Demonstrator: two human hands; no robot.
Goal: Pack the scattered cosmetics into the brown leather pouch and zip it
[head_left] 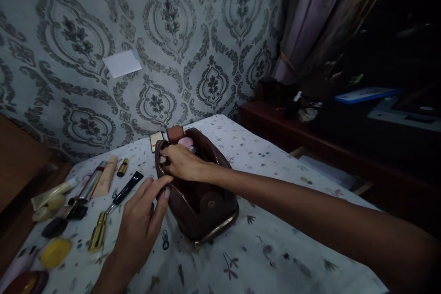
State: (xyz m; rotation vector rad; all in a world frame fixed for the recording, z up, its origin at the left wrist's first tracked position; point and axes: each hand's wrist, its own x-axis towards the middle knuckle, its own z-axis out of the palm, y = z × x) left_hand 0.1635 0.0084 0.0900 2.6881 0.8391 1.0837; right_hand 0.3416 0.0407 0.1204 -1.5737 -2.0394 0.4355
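- Pinching the left rim of the brown bag [212, 218], open on a printed sheet [206, 268], with the left hand [141, 218].
- Flanked leftward by a gold container [98, 233], black tube [128, 187], beige tube [105, 178].
- Inside the bag with the right hand [183, 161]; cannot tell whether gripping anything.
- Outstretched across the right rim with the right arm [296, 200].

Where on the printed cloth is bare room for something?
Two patches: between the brown bag, right forearm and red furniture; and on the bag's near side, right of the left forearm. The left is crowded with tubes and a yellow round item.
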